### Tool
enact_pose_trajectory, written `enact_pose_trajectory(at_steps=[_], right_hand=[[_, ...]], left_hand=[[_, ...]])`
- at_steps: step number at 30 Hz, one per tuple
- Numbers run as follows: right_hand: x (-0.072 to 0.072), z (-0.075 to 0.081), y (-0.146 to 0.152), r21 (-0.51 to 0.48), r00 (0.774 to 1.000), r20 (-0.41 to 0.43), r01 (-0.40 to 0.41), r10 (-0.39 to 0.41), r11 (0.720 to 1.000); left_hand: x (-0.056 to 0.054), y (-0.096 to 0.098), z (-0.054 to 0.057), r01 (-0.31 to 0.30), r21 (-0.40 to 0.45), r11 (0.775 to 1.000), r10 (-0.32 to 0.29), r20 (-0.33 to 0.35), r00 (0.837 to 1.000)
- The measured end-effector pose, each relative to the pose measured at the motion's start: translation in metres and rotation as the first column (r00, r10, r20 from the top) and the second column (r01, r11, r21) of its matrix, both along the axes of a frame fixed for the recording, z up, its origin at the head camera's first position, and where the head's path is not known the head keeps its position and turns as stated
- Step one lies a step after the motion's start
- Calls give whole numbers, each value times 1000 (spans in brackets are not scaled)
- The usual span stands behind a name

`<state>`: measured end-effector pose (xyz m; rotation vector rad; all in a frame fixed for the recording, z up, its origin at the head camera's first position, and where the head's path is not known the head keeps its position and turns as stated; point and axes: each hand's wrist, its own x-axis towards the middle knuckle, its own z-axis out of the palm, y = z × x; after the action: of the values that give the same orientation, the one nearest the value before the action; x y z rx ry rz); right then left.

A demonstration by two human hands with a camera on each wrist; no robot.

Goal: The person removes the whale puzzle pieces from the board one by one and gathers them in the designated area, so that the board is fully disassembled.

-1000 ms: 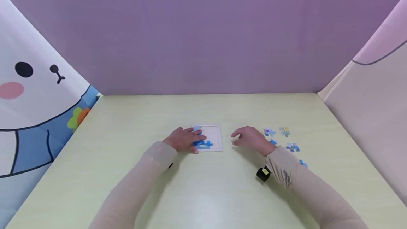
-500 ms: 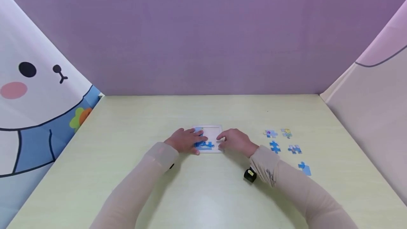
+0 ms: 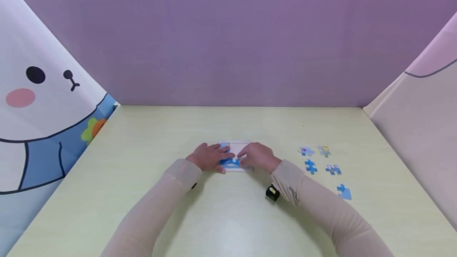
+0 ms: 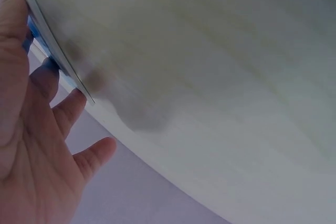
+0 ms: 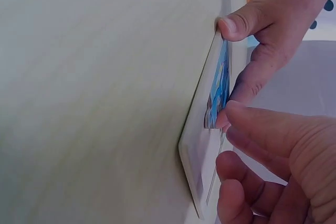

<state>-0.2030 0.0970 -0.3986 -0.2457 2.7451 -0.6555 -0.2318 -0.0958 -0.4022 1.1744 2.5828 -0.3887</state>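
A small white puzzle tray lies on the table, with joined blue jigsaw pieces filling its left and lower left part. My left hand rests spread over the tray's left side, fingers on the pieces and thumb at the near rim. From the other side, my right hand reaches over the tray. Its thumb and index finger stand slightly apart at the right edge of the joined pieces. In the right wrist view, the right thumb touches close to that edge, while the other fingers bend loosely. The left hand covers part of the picture.
Several loose jigsaw pieces lie to the right: a purple-blue one, one with a yellow flower, a blue one and others nearer. A purple cloth wall stands behind the table's far edge.
My right hand has moved left from the bare table onto the tray, up to the joined pieces' right edge. My left hand has stayed on the tray.
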Motion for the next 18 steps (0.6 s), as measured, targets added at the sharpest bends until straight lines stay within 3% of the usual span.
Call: enact_pose_trajectory(at_steps=[13, 18], right_hand=[[-2, -4, -5, 51, 998, -20, -56, 57, 997], [-4, -5, -10, 68, 998, -25, -61, 63, 996]], left_hand=[[1, 2, -3, -5, -9, 1000, 6, 10, 1000], [0, 1, -2, 0, -23, 1000, 0, -15, 1000]])
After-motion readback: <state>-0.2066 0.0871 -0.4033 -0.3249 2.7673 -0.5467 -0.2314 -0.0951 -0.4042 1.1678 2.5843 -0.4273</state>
